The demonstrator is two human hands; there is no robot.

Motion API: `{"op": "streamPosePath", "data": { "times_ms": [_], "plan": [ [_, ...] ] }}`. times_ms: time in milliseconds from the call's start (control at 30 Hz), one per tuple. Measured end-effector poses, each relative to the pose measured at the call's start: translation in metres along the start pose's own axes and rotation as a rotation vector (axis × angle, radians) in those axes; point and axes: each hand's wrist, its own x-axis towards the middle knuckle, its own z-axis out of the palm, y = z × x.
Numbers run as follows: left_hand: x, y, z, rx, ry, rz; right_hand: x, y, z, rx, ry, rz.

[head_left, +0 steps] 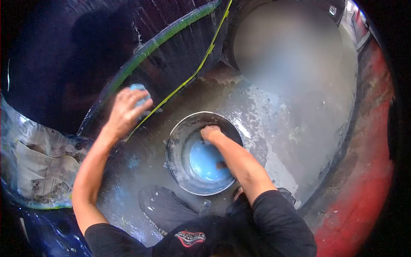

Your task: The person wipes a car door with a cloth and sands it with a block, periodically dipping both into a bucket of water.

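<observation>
My left hand (124,110) is raised at the dark panel (171,53), its fingers curled round a light blue pad (138,87). Whether the pad is a sponge or folded abrasive sheet is not clear. My right hand (210,132) reaches inside the round metal bucket (173,169), with closed fingers above the pale blue, cloudy liquid (203,160). What those fingers hold, if anything, is hidden. A small brown patch (221,165) shows in the liquid near the bucket wall. The bucket stands upright between my knees.
Yellow-green tape (188,80) runs along the panel, below a green curved edge (171,30). Newspaper masking (45,165) lies at the left. A wet grey floor (274,145) with whitish stains surrounds the bucket. A red curved surface (364,188) borders the right side.
</observation>
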Motion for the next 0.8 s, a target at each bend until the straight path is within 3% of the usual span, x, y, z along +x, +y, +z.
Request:
{"op": "streamPosePath", "data": {
  "times_ms": [100, 200, 400, 467, 633, 700, 800],
  "plan": [
    [-0.009, 0.023, 0.007, 0.012, -0.117, 0.032, 0.032, 0.019, 0.058, -0.096, 0.012, -0.044],
    [0.002, 0.008, -0.011, 0.089, -0.137, 0.028, 0.056, 0.026, 0.072, -0.088, -0.024, -0.068],
    [0.054, -0.081, -0.129, 0.491, -0.013, -0.012, 0.048, 0.019, 0.135, 0.043, 0.018, 0.021],
    [0.079, -0.119, -0.182, 0.670, 0.070, -0.015, 0.016, 0.003, 0.106, -0.032, -0.289, 0.091],
    [0.133, -0.204, -0.297, 0.827, 0.264, -0.108, -0.004, -0.013, 0.083, -0.024, -0.387, 0.090],
    [0.143, -0.229, -0.312, 0.756, 0.353, -0.149, 0.005, -0.016, 0.103, -0.064, -0.393, 0.054],
    [0.142, -0.251, -0.329, 0.669, 0.322, -0.232, -0.007, -0.015, 0.095, 0.087, -0.392, -0.080]
  ]
}}
